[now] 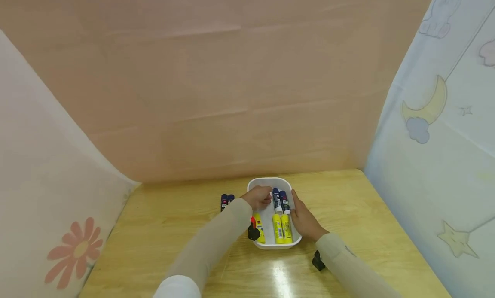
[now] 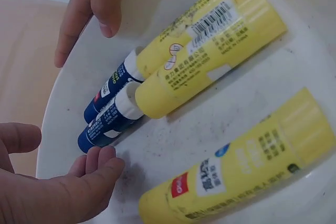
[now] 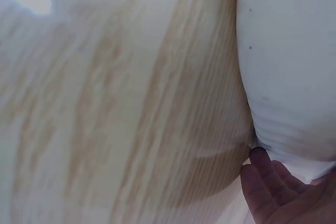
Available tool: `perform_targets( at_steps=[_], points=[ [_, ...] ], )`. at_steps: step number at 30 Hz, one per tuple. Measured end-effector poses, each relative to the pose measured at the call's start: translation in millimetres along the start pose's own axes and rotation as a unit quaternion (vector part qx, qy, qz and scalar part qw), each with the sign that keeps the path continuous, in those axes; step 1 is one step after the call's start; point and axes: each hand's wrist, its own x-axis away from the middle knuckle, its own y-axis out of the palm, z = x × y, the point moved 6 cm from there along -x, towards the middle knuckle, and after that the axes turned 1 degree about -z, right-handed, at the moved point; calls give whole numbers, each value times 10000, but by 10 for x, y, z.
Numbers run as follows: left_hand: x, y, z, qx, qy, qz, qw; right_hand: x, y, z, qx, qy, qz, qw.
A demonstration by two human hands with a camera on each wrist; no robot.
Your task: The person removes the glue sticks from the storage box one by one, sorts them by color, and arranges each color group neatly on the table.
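A white tray (image 1: pixel 270 246) stands on the table. My right hand (image 1: pixel 306 220) holds its right wall, thumb over the rim and fingers outside; in the right wrist view the fingers (image 3: pixel 268 182) touch the tray's outer side. My left hand (image 1: pixel 258 197) is inside the tray, holding nothing, its fingers loosely curled and thumb apart. Close to those fingertips lie two dark blue glue sticks (image 2: pixel 107 124) with white ends. Two yellow glue sticks (image 1: pixel 282 229) lie side by side nearer the front, and a third yellow glue stick (image 2: pixel 236 166) lies apart at the left.
Left of the tray, two more dark blue glue sticks (image 1: pixel 227 199) lie on the wooden table (image 1: pixel 162 229), partly hidden by my left sleeve. A tan cloth (image 1: pixel 239 96) hangs behind the table, with printed cloths (image 1: pixel 437 160) at the sides. Each wrist carries a black camera mount (image 1: pixel 319 261).
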Motion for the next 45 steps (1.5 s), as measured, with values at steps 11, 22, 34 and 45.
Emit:
perform_targets(
  at_steps=[11, 22, 34, 45],
  points=[
    [4, 108, -53, 13, -51, -52, 10000, 37, -38, 31, -52, -31, 83, 9999],
    [-40, 117, -167, 98, -214, 139, 9996, 61, -25, -39, -45, -120, 108, 9999],
    [-87, 258, -111, -239, -128, -60, 9996, 47, -75, -16, 36, -98, 88, 9999],
    [-86, 314, -196, -233, -189, 340, 9990, 112, -105, 3, 68, -174, 181, 9997]
  ],
)
